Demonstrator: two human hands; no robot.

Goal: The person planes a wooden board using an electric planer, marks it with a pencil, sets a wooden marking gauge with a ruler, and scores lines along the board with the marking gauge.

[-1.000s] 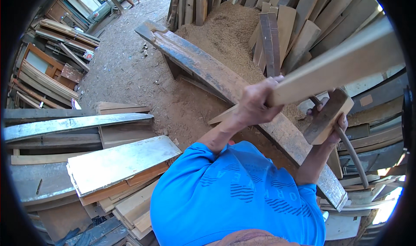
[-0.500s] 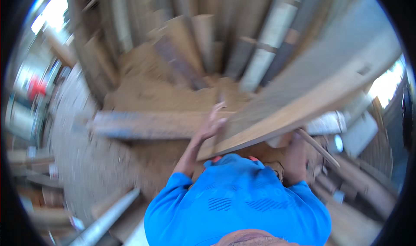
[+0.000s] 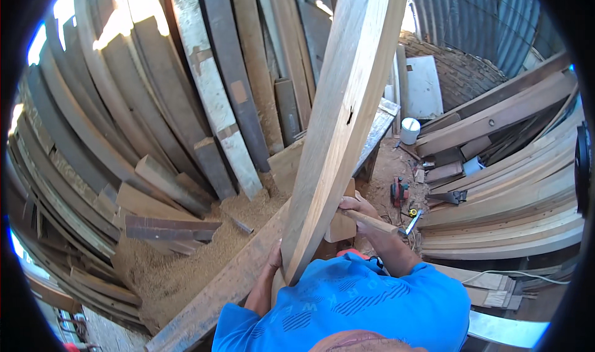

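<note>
Left hand [image 3: 273,256] touches long beam [image 3: 334,141] over the surface's [image 3: 232,281] near edge; its grip is indeterminable. Right hand [image 3: 354,204] keeps grip around wooden stick [image 3: 379,222].

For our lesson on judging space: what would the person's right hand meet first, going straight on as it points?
Probably the long wooden beam just left of the right hand, though the depth between them is unclear.

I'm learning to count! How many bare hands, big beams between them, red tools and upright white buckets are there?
Bare hands: 2 (left hand, right hand)
Big beam: 1
Red tool: 1
White bucket, upright: 1
Total: 5
</note>
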